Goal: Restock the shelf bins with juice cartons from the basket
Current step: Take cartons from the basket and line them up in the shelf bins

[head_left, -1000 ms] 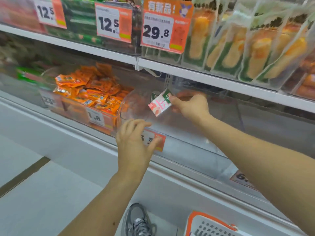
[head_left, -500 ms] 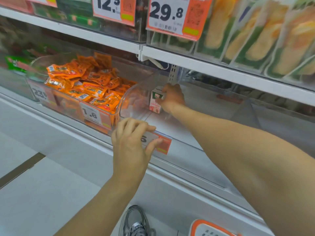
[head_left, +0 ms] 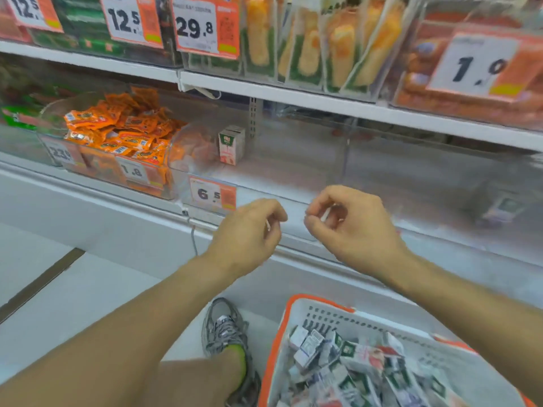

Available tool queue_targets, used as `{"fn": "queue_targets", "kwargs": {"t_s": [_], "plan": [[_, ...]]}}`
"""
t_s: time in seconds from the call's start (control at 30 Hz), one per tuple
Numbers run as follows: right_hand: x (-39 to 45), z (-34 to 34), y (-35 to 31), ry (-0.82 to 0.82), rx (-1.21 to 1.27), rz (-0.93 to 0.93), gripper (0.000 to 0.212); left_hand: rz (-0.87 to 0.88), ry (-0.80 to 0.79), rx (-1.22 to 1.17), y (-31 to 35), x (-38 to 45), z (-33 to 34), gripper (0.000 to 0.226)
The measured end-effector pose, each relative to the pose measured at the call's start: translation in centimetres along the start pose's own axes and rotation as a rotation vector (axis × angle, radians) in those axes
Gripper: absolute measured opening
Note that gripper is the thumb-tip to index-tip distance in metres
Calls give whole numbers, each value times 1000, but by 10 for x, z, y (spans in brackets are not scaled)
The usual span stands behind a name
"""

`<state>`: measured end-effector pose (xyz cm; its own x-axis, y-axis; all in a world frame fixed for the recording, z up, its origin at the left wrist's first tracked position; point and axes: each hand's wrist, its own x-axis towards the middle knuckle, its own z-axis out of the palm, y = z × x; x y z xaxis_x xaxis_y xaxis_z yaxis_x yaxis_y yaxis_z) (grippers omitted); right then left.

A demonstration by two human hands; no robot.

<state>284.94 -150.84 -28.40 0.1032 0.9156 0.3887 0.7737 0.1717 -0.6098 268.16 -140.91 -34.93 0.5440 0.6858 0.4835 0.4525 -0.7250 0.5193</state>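
With one juice carton point(head_left: 231, 145) upright at the clear bin's point(head_left: 293, 198) back left corner, leaving room: left hand point(head_left: 246, 236) and right hand point(head_left: 349, 227) loosely curled, empty, above the full basket point(head_left: 320, 306).

Floor point(head_left: 73, 295): pale grey tiles, one dark seam
Shelving point(head_left: 293, 98): white boards, stacked
Price tags point(head_left: 205, 24): orange-white, along the upper shelf's front edge

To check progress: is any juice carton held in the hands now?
No, both hands are empty; one juice carton stands in the bin.
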Motion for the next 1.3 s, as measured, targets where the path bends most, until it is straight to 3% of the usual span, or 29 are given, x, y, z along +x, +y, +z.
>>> {"fn": "queue_targets", "kwargs": {"t_s": [0.1,0.17,0.27,0.37,0.47,0.57,0.67,0.77,0.9,1.0,1.1,1.17,1.3], "plan": [[-58,-2,43,-109,24,108,19,44,-439,64,39,-18,51,12],[-92,4,82,-215,-4,244,14,-5,-662,68,53,-39,91,22],[-141,14,142,-407,-12,487,8,-140,-831,28,58,-76,143,31],[-181,23,183,-574,-75,586,18,-290,-916,-18,58,-117,186,39],[-208,31,208,-748,-180,585,29,-458,-916,-92,60,-153,211,59],[-221,32,218,-803,-215,575,32,-570,-808,-194,59,-169,222,66],[-225,25,227,-661,-273,581,35,-623,-741,-226,54,-170,225,65],[-230,13,237,-491,-316,710,38,-625,-681,-241,53,-163,222,48],[-242,7,244,-474,-320,879,40,-676,-555,-328,53,-154,218,44],[-251,14,249,-515,-248,999,40,-876,-481,-609,62,-146,212,46],[-251,17,248,-500,-254,991,37,-1116,-522,-976,74,-140,207,36],[-247,15,248,-494,-275,958,24,-1175,-571,-1135,77,-138,206,38],[-236,2,247,-492,-266,954,41,-1200,-617,-1333,83,-133,205,38]]}}
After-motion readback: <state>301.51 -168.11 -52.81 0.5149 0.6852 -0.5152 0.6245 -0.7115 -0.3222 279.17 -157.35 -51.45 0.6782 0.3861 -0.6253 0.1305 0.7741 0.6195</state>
